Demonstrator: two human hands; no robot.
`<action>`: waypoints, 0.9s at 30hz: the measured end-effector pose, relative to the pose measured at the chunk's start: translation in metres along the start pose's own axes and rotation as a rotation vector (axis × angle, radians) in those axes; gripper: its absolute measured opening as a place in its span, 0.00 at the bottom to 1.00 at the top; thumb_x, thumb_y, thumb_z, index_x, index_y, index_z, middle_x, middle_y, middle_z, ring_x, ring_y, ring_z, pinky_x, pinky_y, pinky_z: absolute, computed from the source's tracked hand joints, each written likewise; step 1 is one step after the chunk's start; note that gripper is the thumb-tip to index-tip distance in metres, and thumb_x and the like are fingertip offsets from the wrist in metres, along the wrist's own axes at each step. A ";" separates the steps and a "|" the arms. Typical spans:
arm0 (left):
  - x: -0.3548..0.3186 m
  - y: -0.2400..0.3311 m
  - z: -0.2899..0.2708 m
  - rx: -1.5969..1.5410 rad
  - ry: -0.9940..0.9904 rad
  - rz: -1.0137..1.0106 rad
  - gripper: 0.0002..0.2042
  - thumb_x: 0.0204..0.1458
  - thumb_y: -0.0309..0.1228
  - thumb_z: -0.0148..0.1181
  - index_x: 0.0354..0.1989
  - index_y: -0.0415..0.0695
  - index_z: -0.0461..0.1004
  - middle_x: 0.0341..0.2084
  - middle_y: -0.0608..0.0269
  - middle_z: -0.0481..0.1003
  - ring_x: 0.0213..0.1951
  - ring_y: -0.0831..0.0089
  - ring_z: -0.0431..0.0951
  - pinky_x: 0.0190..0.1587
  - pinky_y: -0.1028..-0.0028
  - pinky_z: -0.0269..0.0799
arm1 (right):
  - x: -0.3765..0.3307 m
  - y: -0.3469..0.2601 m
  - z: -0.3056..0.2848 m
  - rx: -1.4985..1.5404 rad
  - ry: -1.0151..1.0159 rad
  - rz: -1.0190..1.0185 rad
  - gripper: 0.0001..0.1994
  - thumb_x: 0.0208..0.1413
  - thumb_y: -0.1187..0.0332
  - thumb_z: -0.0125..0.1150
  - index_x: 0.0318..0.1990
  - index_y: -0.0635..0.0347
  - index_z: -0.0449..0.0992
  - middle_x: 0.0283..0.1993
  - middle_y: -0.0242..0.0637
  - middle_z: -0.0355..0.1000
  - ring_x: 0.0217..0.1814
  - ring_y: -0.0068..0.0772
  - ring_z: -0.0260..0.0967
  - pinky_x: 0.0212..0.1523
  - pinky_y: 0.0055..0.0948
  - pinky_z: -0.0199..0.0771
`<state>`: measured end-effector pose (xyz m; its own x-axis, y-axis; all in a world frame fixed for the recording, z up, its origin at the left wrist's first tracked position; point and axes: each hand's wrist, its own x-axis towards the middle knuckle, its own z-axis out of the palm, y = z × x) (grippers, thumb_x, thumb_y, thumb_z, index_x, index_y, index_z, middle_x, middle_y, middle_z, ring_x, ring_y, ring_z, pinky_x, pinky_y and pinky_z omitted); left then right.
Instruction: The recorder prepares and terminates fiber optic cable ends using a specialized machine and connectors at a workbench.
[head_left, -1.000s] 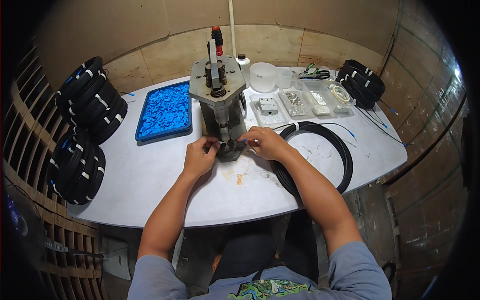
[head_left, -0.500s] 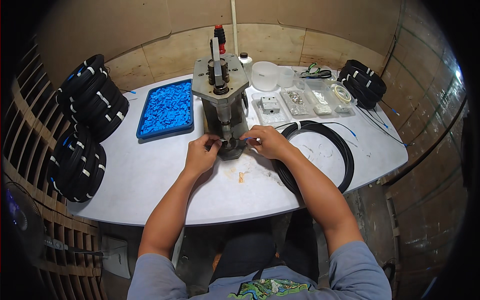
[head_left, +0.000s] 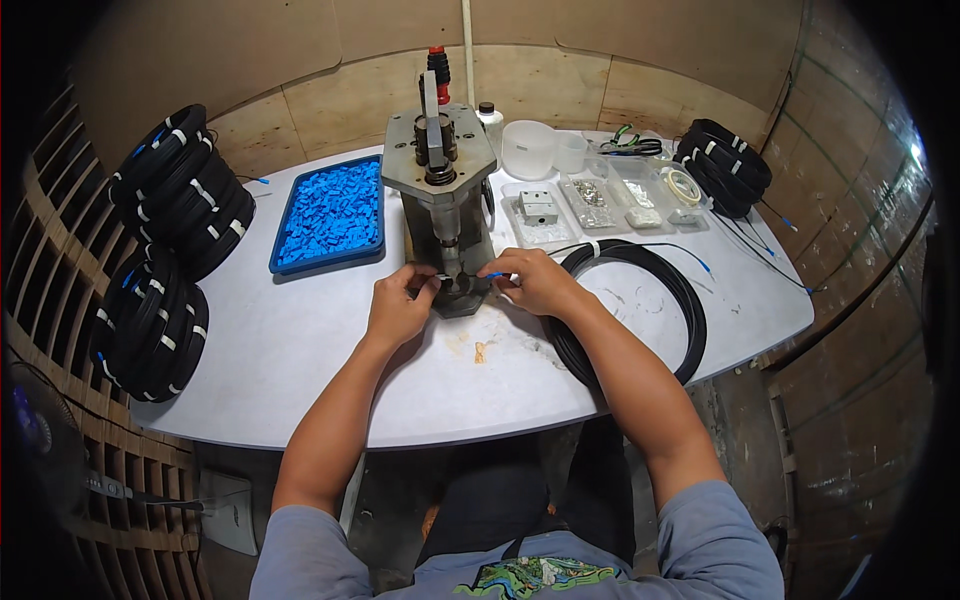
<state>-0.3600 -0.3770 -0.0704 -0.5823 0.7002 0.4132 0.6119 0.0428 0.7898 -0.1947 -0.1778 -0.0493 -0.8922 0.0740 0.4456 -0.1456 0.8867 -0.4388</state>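
A metal bench press (head_left: 440,160) with a round column and a lever stands in front of me. At the left of its lower die, my left hand (head_left: 402,302) is closed, thumb and fingers pinched; what they hold is too small to make out. On the other side my right hand (head_left: 538,286) pinches a small blue connector (head_left: 493,275), pointing in toward the die. A black cable coil (head_left: 690,300), tied with a white band, lies under and beside my right forearm. One cable end reaches right to a blue tip (head_left: 706,267).
Left of the press sits a tray (head_left: 277,268) of small blue plastic parts. Stacks of black cable coils (head_left: 190,200) fill the left edge; more coils (head_left: 722,168) stand far right. Clear boxes of small parts (head_left: 592,205), a metal block (head_left: 538,207) and a white tub (head_left: 528,150) are behind my right hand.
The whole view has shifted very slightly. Both hands stay at the press's lower die with nearly the same grip.
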 end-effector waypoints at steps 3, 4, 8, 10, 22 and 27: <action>0.000 0.003 -0.001 0.002 -0.011 -0.017 0.09 0.55 0.28 0.62 0.40 0.36 0.80 0.28 0.57 0.82 0.32 0.73 0.83 0.39 0.73 0.75 | 0.000 0.000 -0.001 0.006 0.006 -0.007 0.15 0.50 0.76 0.65 0.45 0.50 0.83 0.37 0.42 0.77 0.38 0.46 0.77 0.42 0.37 0.78; 0.000 0.003 -0.001 0.006 -0.023 -0.029 0.09 0.55 0.28 0.62 0.40 0.35 0.80 0.28 0.57 0.82 0.32 0.73 0.83 0.39 0.73 0.75 | 0.000 0.000 -0.001 0.007 0.002 -0.001 0.14 0.50 0.76 0.65 0.45 0.51 0.82 0.37 0.42 0.77 0.38 0.46 0.77 0.42 0.37 0.78; 0.000 0.001 -0.001 -0.004 -0.020 -0.034 0.09 0.55 0.28 0.62 0.40 0.35 0.80 0.28 0.57 0.83 0.32 0.73 0.83 0.39 0.73 0.75 | 0.000 -0.002 -0.001 -0.009 0.011 0.017 0.12 0.51 0.74 0.66 0.45 0.52 0.82 0.38 0.43 0.78 0.39 0.47 0.78 0.42 0.38 0.78; -0.001 0.003 -0.001 0.003 -0.023 -0.041 0.09 0.55 0.29 0.62 0.40 0.35 0.80 0.28 0.57 0.83 0.33 0.73 0.83 0.39 0.73 0.75 | 0.000 -0.003 0.000 0.005 0.020 0.032 0.11 0.52 0.73 0.67 0.44 0.53 0.81 0.38 0.43 0.78 0.40 0.47 0.78 0.43 0.38 0.78; 0.000 0.000 -0.001 0.020 0.013 0.018 0.08 0.55 0.30 0.64 0.39 0.38 0.81 0.25 0.56 0.82 0.28 0.71 0.82 0.33 0.72 0.75 | 0.002 -0.006 0.000 0.021 0.036 0.101 0.09 0.53 0.69 0.67 0.41 0.60 0.80 0.38 0.44 0.80 0.41 0.48 0.78 0.44 0.39 0.78; 0.000 -0.002 0.001 0.006 0.015 0.028 0.09 0.54 0.30 0.64 0.39 0.38 0.81 0.26 0.56 0.82 0.29 0.71 0.82 0.33 0.72 0.75 | 0.001 -0.004 0.000 0.012 0.045 0.092 0.09 0.53 0.70 0.67 0.41 0.60 0.80 0.38 0.44 0.79 0.41 0.48 0.78 0.44 0.39 0.78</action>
<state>-0.3608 -0.3766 -0.0718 -0.5729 0.6904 0.4417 0.6312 0.0279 0.7751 -0.1953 -0.1810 -0.0475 -0.8820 0.1759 0.4372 -0.0690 0.8695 -0.4891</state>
